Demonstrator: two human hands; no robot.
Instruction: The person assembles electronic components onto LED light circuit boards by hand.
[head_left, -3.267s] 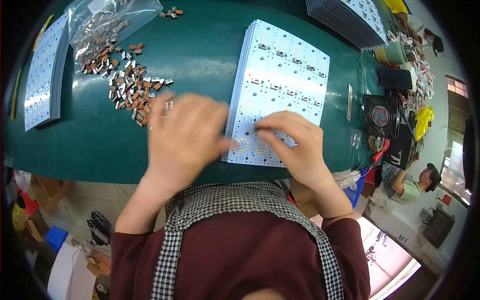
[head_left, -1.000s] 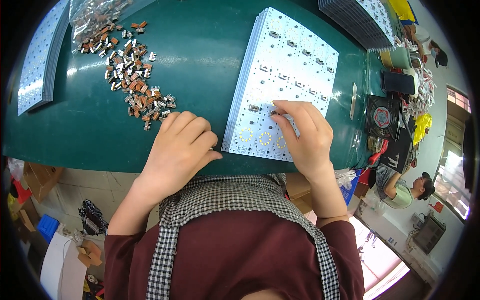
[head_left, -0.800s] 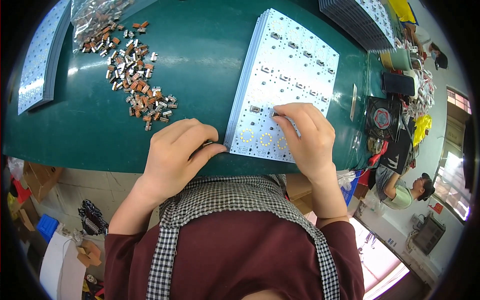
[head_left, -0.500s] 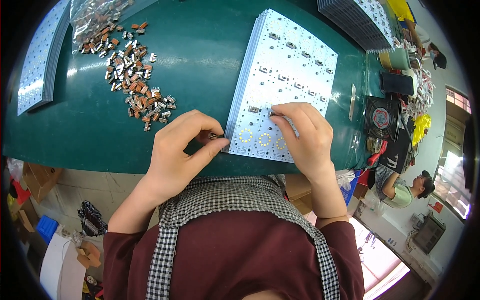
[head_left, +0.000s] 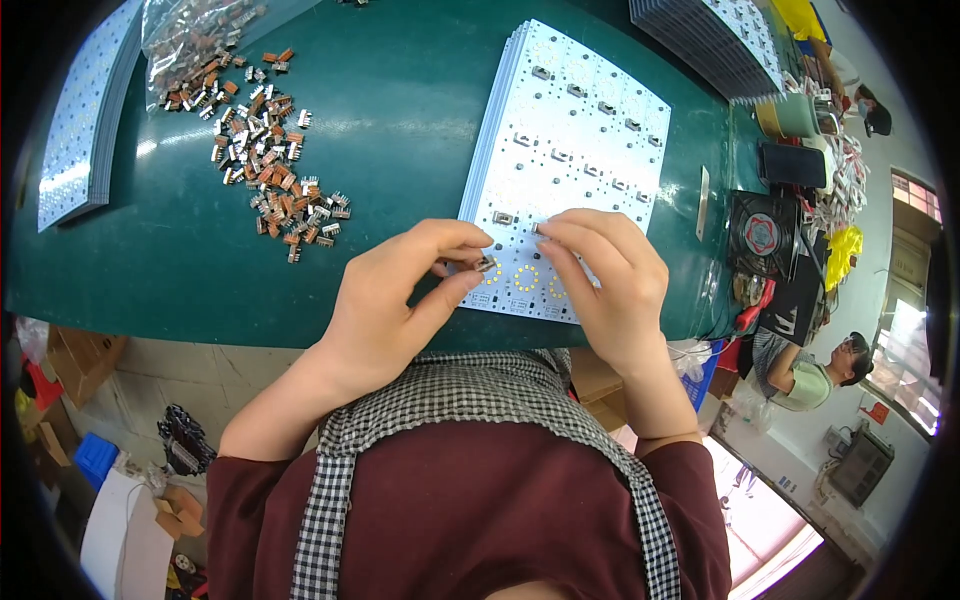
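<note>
1. L hand point(head_left: 400, 285): thumb + fingers pinching sm. switch point(head_left: 485, 264), over near-L corner of board stack point(head_left: 560, 185).
2. R hand point(head_left: 612, 272): fingertips pinching sm. part point(head_left: 538, 229), mostly hidden, at top board.
3. Stack on counter point(head_left: 400, 150), under both hands' fingertips; switch pile point(head_left: 285, 181) farther L.

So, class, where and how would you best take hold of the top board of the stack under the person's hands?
The top board is probably best held by its two long edges, coming in from left and right and keeping it level: it lies flat, its edges are exposed, and small switches stand on its face.
</note>
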